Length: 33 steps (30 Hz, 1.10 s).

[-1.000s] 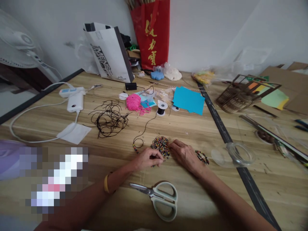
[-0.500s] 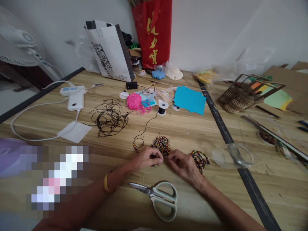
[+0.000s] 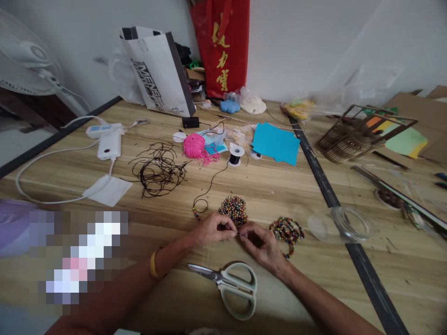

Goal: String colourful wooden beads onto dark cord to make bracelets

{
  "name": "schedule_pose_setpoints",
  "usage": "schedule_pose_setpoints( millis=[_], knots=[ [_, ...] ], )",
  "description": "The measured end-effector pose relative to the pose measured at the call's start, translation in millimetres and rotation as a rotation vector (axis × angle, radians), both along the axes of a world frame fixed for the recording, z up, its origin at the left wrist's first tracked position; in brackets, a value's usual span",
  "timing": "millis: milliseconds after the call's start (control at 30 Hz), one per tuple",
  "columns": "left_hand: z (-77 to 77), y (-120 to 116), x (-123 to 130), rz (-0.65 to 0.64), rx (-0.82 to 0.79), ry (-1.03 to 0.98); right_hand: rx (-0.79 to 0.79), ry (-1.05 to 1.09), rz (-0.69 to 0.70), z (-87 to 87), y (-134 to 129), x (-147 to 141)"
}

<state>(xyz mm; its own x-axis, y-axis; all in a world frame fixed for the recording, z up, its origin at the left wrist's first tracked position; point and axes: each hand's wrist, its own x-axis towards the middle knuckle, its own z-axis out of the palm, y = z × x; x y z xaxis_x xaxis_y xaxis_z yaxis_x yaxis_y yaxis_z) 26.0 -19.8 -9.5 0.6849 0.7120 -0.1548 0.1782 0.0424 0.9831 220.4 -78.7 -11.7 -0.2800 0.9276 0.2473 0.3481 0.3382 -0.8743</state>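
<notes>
My left hand [image 3: 216,228] is closed in a pinch on a thin black cord [image 3: 208,190]. A short row of coloured beads [image 3: 196,213] on this cord shows behind the hand. Fingertip to fingertip with it, my right hand [image 3: 260,241] pinches a tiny dark bead, mostly hidden by the fingers. Just beyond both hands lies a heap of loose multicoloured beads [image 3: 233,209]. Strung bead loops [image 3: 288,230] rest to the right of my right hand. Scissors [image 3: 232,284] with pale green handles lie nearer to me, blades pointing left.
Farther back are a white spool of black cord [image 3: 236,156], pink yarn [image 3: 194,146], tangled black cords [image 3: 159,172] and blue sheets [image 3: 275,143]. On the right are a clear round container [image 3: 352,225] and a wooden basket [image 3: 344,139]. A power bank [image 3: 109,146] sits at left.
My right hand has shifted slightly left, from the near edge of the bead heap to my left fingertips, uncovering more of the bead loops. The left hand is nearly still.
</notes>
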Motion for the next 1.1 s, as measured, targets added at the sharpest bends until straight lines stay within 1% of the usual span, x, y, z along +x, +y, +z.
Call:
schedule_pose_setpoints(
  millis=[433,700,1100],
  knots=[
    [-3.3,0.6,-0.2,-0.023,0.091,0.02,-0.022,0.014,0.001,1.0,0.0,0.2],
    [-5.6,0.9,-0.5,-0.025,0.094,0.034,-0.017,-0.007,0.017,1.3,0.3,0.0],
    [2.0,0.3,-0.4,-0.039,0.105,0.069,0.01,-0.047,0.063,0.5,1.2,0.8]
  ],
)
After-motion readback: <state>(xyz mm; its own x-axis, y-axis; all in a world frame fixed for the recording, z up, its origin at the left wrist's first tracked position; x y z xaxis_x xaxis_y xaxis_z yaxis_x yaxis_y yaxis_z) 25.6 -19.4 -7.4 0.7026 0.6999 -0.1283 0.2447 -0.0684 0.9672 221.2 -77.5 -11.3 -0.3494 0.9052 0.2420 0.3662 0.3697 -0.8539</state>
